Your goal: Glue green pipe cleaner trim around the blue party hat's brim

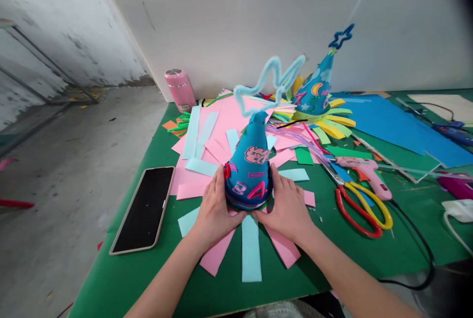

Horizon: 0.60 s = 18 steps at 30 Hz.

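A blue cone party hat (249,165) with stickers and a light-blue pipe-cleaner star (271,81) on its tip stands on a fan of pink and light-blue paper strips (251,249). My left hand (214,207) cups the hat's left base, fingers pressed against it. From the other side, my right hand (286,204) does the same. Both hands hold the hat upright on the green table (325,264).
A black phone (144,209) lies left of my hands. Red-and-yellow scissors (360,209) and a pink glue gun (364,172) lie to the right. Behind are a second decorated hat (318,88), loose paper sheets, blue card (391,123) and a pink bottle (180,89).
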Tool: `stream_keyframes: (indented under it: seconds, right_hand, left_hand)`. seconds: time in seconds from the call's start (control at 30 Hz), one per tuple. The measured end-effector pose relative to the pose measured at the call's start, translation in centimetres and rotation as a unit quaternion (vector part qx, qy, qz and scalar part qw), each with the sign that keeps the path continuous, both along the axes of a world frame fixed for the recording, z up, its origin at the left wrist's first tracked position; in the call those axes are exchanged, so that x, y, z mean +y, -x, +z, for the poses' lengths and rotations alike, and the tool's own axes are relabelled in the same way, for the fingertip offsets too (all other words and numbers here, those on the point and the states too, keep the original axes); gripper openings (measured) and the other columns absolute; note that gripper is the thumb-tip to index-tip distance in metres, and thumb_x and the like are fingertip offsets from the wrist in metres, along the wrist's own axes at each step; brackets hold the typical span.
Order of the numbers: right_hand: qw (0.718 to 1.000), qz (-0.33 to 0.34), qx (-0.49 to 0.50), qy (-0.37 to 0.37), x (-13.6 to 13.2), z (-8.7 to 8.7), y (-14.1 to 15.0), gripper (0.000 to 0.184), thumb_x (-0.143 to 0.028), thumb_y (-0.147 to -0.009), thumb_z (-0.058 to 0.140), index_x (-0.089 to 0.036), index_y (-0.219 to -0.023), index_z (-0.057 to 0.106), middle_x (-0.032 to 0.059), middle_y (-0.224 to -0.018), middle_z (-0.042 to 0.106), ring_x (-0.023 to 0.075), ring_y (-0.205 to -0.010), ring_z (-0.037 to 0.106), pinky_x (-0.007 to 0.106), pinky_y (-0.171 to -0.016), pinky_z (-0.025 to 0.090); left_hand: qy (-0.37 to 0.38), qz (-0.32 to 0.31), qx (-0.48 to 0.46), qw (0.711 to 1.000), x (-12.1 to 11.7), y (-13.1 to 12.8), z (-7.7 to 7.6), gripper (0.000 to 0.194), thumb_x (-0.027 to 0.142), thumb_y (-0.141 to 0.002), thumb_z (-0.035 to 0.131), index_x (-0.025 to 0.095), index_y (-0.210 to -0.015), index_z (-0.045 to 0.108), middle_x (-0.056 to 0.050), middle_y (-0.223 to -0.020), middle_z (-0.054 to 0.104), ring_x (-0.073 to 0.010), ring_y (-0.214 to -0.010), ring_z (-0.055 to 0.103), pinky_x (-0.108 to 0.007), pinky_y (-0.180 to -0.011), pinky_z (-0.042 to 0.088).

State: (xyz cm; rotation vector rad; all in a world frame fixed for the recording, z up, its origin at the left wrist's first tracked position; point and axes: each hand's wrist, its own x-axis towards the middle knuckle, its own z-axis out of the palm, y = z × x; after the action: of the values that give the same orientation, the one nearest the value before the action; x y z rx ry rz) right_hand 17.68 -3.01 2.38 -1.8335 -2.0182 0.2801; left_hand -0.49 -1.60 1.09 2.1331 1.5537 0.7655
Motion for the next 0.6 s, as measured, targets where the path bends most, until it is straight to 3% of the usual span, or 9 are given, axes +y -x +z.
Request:
stream_keyframes:
  seconds: [0.6]
  right_hand:
    - [1.000, -0.009, -0.004, -0.011, 0.06, -0.52, 0.16, 0.099, -0.052, -0.060, 0.057, -0.016, -0.140, 0.011, 0.0154, -0.116, 0.052, 0.0347, -0.106, 0.046, 0.049, -0.081, 0.035]
  left_hand:
    - [0.008, 0.014, 0.013, 1.000, -0.14, -0.11, 0.06, 0.107, 0.029, -0.060, 0.067, 0.018, -0.140, -0.003, -0.018, -0.138, 0.031, -0.0339, -0.126, 0.033, -0.050, -0.098, 0.034]
